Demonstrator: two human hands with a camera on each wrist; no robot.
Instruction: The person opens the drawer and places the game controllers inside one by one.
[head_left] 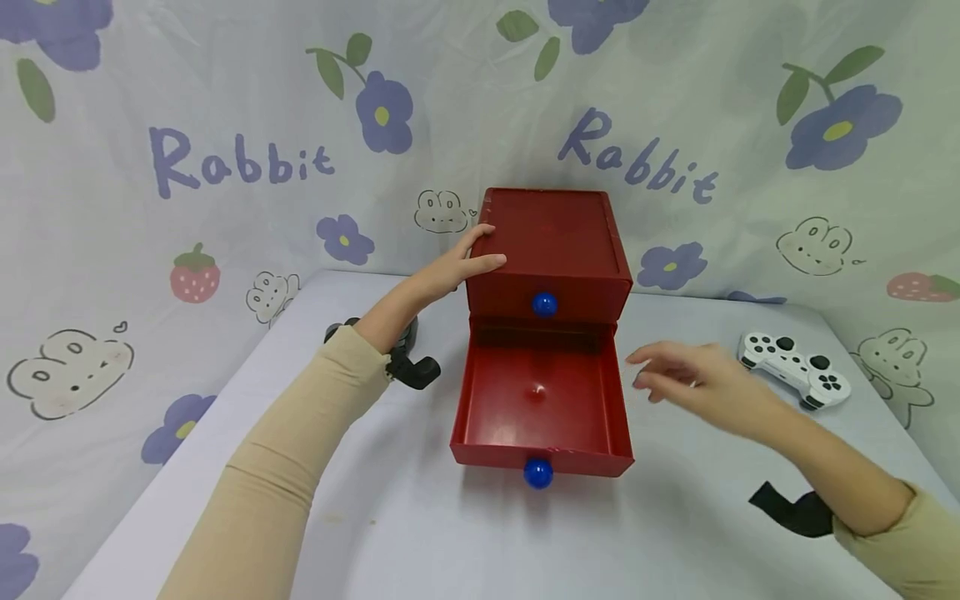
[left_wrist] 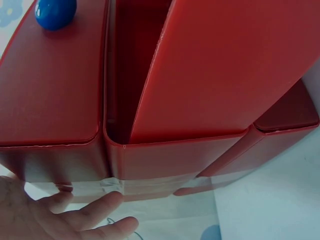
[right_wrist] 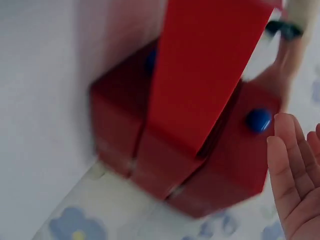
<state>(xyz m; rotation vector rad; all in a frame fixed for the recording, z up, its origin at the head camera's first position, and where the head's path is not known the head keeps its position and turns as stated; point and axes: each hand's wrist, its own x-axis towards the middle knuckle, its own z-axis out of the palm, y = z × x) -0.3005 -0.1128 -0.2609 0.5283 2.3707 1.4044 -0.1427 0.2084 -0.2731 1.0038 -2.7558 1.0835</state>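
Observation:
A red plastic drawer cabinet (head_left: 555, 233) with blue round knobs stands at the middle of the table against the backdrop. Its middle drawer (head_left: 536, 408) is pulled far out toward me, its bare floor showing a small shiny spot. My left hand (head_left: 457, 267) rests at the cabinet's upper left edge, thumb over the top and fingers extended. In the left wrist view, the left hand (left_wrist: 75, 217) lies beside the top drawer's side wall. To the right of the pulled-out drawer, my right hand (head_left: 697, 383) hovers with loosely bent fingers, holding nothing visible. Its fingers (right_wrist: 295, 160) look nearly straight in the right wrist view.
A white game controller (head_left: 795, 371) lies on the table at the right. A dark object (head_left: 408, 333) sits behind my left wrist, partly hidden by it. Black straps hang from both wrists. A cloth printed with flowers and rabbits rises behind the white table (head_left: 405, 517).

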